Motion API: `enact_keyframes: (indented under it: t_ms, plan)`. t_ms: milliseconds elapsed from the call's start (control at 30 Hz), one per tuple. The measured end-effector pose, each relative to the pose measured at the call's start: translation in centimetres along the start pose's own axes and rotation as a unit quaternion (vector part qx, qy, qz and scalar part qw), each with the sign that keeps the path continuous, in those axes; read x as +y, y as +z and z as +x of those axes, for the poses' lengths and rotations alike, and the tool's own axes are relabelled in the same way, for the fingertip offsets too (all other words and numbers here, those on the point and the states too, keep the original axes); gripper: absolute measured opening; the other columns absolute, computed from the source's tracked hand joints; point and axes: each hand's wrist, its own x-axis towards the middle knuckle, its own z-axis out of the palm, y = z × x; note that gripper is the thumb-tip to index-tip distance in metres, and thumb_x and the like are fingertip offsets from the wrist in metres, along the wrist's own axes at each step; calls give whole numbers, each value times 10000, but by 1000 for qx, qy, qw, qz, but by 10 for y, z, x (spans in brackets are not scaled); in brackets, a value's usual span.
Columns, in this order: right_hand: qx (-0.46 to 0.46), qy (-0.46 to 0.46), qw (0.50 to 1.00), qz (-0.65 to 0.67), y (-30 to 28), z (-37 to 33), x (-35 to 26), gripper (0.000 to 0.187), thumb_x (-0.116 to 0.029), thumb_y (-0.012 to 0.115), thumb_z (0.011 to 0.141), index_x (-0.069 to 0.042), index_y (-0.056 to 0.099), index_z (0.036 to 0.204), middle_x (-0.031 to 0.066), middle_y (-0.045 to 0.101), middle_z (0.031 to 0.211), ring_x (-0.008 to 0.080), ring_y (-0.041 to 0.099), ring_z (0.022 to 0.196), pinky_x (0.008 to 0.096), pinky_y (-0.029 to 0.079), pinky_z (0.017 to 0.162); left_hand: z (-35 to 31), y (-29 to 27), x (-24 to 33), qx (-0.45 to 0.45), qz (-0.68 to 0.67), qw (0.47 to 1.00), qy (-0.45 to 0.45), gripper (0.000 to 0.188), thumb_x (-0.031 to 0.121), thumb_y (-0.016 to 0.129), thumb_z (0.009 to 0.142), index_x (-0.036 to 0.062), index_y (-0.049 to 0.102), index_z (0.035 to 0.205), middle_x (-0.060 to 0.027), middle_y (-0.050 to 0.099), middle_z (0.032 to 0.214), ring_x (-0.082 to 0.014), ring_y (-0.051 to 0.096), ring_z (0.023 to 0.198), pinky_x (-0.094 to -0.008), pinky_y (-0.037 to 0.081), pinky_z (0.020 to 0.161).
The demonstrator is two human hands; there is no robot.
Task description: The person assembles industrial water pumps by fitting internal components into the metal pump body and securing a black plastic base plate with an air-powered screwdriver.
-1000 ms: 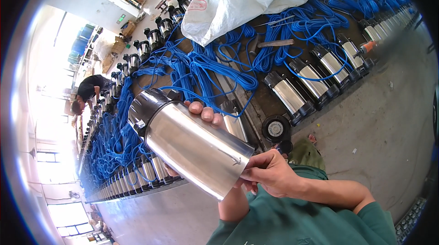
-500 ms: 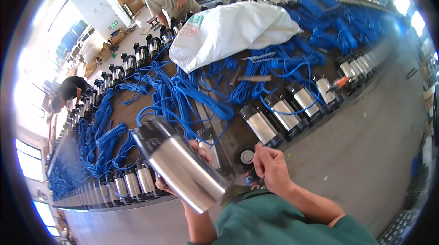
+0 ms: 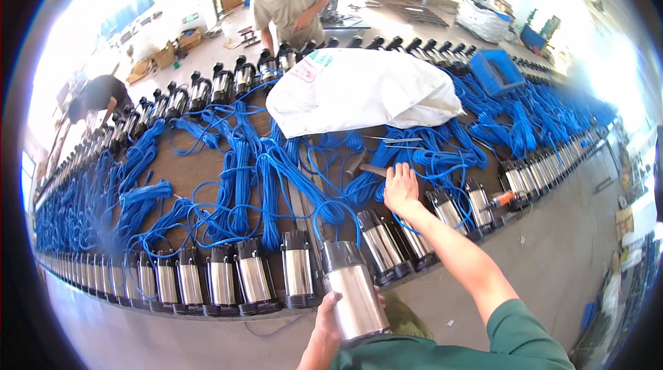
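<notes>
Workshop bkgd, w/ shelving & boxes past the far side; grey floor (image 3: 552, 266) runs along the near edge of a long brown table (image 3: 188, 168), giving moving room to the R. Rows of black-and-steel units (image 3: 252, 279) line both table edges; brown top shows L of ctr. among blue cable bundles (image 3: 238, 190). Co-worker (image 3: 290, 11) in tan stands at the far edge behind a white sack (image 3: 366, 90), blue crate (image 3: 507, 73) to its R. Steel cylinder (image 3: 356, 301), black end up, is held off the near edge, by the wearer's green shirt; L hand (image 3: 328, 315) wraps its lower body. It leans only slightly, vs. a marked leftward tilt half a sec. ago. R hand (image 3: 402, 190), loosely curled by the near edge then, now extends past the edge row to a wooden hammer handle (image 3: 373, 170), fingertips at its end; can't tell if they grip it. Thin metal rods (image 3: 400, 140) lie just beyond.
</notes>
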Motion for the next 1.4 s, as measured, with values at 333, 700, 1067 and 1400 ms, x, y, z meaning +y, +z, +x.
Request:
enact_keyframes:
  t_ms: [333,700,1067,1400]
  plan:
    - [-198,20,937,286,45,65,44,504,-480,808,784,-19,745,977,223,732,873,390,729,834,485,558,753,77,-6,13,78,-106,985,110,861,599,615,856,-38,479,1418,-288,608,1299,-442,643,1121,-581,534,978]
    - [-49,-277,813,510,-109,-60,74,205,-69,757,786,-30,651,957,118,639,715,267,678,645,353,494,571,124,0,9,99,-123,977,145,660,425,606,943,-18,480,1415,-263,654,1260,-396,693,1087,-556,566,959]
    - [-2,-276,885,375,-98,-53,50,156,-121,734,753,-65,600,811,177,643,692,378,651,632,451,486,553,115,30,2,103,-112,979,138,614,371,667,927,-3,521,1391,-208,683,1240,-347,702,1088,-540,566,974]
    - [-53,-205,900,382,-106,-37,41,177,-107,738,769,-19,586,751,257,624,746,422,649,687,452,480,568,110,20,5,127,-105,976,144,606,358,668,930,-12,520,1386,-206,684,1228,-347,706,1069,-516,568,973]
